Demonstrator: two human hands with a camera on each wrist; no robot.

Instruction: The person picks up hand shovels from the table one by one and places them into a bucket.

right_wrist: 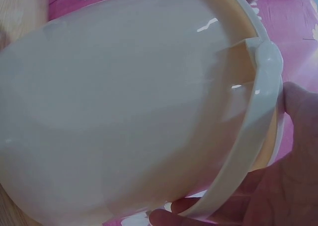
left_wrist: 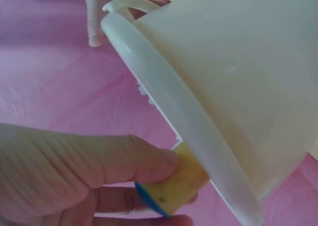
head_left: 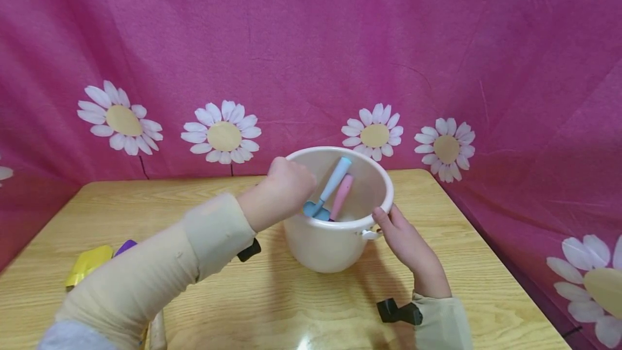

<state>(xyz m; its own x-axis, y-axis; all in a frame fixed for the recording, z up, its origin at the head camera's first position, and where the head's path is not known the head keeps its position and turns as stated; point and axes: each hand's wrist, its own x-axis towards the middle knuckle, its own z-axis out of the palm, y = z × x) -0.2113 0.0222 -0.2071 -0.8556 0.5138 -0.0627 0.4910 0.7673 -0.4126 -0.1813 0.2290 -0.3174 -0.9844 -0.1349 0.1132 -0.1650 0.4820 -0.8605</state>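
Note:
A cream plastic bucket [head_left: 325, 253] stands on the wooden table. Over its left rim is my left hand [head_left: 289, 188]; the left wrist view shows the thumb and fingers pinching a tan wooden handle [left_wrist: 181, 181] with a blue end. The rest of that tool is hidden behind the rim. My right hand [head_left: 408, 244] grips the bucket's right rim beside the white bail handle [right_wrist: 253, 121], thumb on the rim and fingers outside. Inside the bucket lean a light blue toy shovel [head_left: 335, 180] and a pink handle [head_left: 342, 197], whose lower end is hidden.
Left on the table [head_left: 233, 307] lie a yellow tool head [head_left: 89, 263], a purple one [head_left: 125, 246] and a wooden handle [head_left: 157, 331], partly covered by the left sleeve [head_left: 160, 269]. A pink cloth [head_left: 301, 58] with white flowers hangs behind the table's far edge.

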